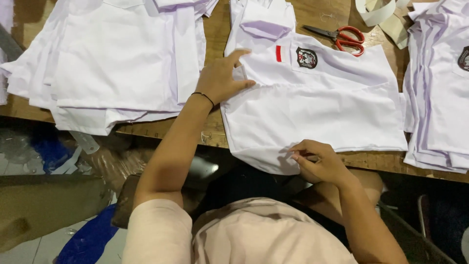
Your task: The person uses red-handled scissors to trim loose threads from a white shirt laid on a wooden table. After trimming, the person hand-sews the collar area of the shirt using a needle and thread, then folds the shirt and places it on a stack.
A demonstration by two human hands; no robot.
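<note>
Both hands [222,78] [317,161] on white shirt [312,112]

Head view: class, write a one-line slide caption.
Left hand presses a white shirt on the table; right hand pinches its hem.

White shirt [312,107] with dark chest badge, lying flat.
Its near hem is pinched; its left edge is pressed.
</note>
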